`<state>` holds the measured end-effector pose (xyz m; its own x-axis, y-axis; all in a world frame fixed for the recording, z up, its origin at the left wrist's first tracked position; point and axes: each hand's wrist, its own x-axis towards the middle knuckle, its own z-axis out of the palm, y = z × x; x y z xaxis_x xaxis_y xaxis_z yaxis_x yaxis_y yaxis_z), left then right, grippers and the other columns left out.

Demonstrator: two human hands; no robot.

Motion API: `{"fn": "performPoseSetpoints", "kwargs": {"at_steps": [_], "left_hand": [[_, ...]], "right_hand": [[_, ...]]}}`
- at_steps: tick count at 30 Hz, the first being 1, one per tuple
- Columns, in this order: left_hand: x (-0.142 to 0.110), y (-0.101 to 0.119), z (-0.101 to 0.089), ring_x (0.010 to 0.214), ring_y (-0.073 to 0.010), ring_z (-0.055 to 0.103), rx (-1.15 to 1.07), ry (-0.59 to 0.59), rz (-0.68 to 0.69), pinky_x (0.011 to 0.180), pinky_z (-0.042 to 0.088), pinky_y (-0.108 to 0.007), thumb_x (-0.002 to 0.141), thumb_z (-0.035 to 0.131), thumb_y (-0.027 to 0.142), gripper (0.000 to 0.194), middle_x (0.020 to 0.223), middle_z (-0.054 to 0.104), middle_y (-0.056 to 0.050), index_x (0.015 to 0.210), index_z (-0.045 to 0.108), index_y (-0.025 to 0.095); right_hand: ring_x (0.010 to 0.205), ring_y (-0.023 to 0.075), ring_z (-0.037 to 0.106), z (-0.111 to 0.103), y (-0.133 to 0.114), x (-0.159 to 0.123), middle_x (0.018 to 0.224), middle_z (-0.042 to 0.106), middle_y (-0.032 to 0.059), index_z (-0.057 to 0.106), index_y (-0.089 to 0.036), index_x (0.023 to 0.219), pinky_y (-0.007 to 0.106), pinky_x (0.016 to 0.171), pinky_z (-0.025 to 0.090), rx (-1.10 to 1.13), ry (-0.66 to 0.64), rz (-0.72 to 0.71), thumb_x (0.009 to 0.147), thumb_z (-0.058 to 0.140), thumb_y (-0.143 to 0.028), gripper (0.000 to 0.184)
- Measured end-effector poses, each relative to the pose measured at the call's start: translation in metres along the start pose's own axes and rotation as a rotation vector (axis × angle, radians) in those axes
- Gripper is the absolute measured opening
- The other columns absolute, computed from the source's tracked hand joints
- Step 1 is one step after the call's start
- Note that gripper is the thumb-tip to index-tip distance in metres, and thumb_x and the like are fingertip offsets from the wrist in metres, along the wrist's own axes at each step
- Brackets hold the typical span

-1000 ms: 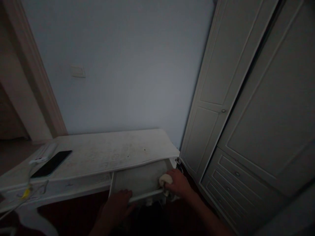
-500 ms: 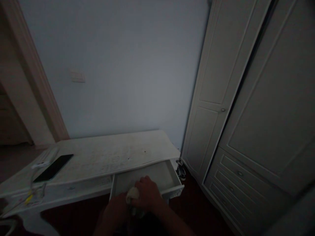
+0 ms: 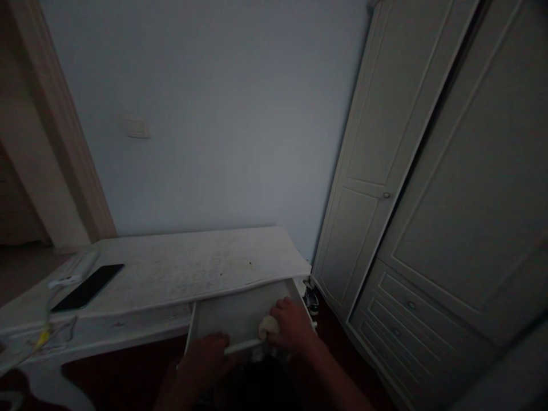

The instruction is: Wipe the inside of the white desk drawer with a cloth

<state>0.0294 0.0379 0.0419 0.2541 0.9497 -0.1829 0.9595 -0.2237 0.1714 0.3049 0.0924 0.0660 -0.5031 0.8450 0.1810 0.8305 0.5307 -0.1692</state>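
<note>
A white desk stands against the wall with its right-hand drawer pulled out. My right hand is closed on a pale wad of cloth and presses it on the drawer's front rim, towards the right end. My left hand grips the drawer's front edge at the left, fingers curled over it. The light is dim and the drawer's inside looks bare.
A black phone and a white power strip lie at the desk's left end, with cables hanging there. A tall white wardrobe fills the right side. A light switch sits on the wall. Dark floor lies below.
My right hand with the cloth slid from the right end of the drawer's front rim to the left, then back towards the right. My left hand stayed on the drawer front.
</note>
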Motion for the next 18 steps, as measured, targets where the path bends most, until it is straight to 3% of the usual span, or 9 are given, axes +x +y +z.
{"fn": "performPoseSetpoints", "kwargs": {"at_steps": [6,9,11,14,18], "left_hand": [[0.001,-0.001,-0.001,0.110,-0.0307,0.075,-0.042,-0.025,-0.033,0.091,0.053,-0.038,0.095,0.053,0.040,0.036,0.119,0.079,-0.012,0.117,0.076,0.024],[0.001,-0.002,0.000,0.109,-0.0287,0.075,-0.048,-0.019,-0.054,0.090,0.052,-0.036,0.094,0.051,0.032,0.034,0.119,0.080,-0.011,0.116,0.076,0.025],[0.000,-0.005,0.002,0.112,-0.0288,0.074,-0.044,-0.008,-0.043,0.093,0.052,-0.037,0.093,0.052,0.031,0.035,0.123,0.079,-0.011,0.118,0.075,0.025],[0.000,-0.010,0.004,0.117,-0.0295,0.072,-0.049,-0.016,0.004,0.098,0.052,-0.038,0.092,0.056,0.037,0.037,0.127,0.077,-0.010,0.123,0.073,0.026],[0.002,-0.019,0.003,0.116,-0.0307,0.071,-0.075,-0.046,0.086,0.099,0.052,-0.040,0.098,0.049,0.051,0.041,0.123,0.077,-0.009,0.120,0.072,0.025]], "right_hand": [[0.107,0.0320,0.061,0.038,-0.068,0.039,0.107,0.070,0.0080,0.073,-0.024,0.104,0.041,0.084,0.052,0.023,-0.022,-0.173,0.073,0.082,-0.066,0.053],[0.107,0.0302,0.060,0.042,-0.082,0.044,0.107,0.069,0.0070,0.072,-0.024,0.102,0.039,0.086,0.051,0.080,-0.018,-0.199,0.073,0.084,-0.064,0.051],[0.108,0.0288,0.059,0.039,-0.076,0.038,0.109,0.069,0.0064,0.072,-0.024,0.104,0.039,0.089,0.049,0.131,-0.012,-0.199,0.076,0.083,-0.064,0.050],[0.112,0.0287,0.057,0.028,-0.047,0.020,0.115,0.067,0.0064,0.072,-0.025,0.112,0.039,0.095,0.045,0.186,-0.030,-0.208,0.073,0.086,-0.062,0.056],[0.110,0.0281,0.057,0.007,0.007,-0.008,0.114,0.066,0.0061,0.073,-0.023,0.107,0.038,0.094,0.042,0.171,-0.023,-0.039,0.074,0.086,-0.048,0.043]]}}
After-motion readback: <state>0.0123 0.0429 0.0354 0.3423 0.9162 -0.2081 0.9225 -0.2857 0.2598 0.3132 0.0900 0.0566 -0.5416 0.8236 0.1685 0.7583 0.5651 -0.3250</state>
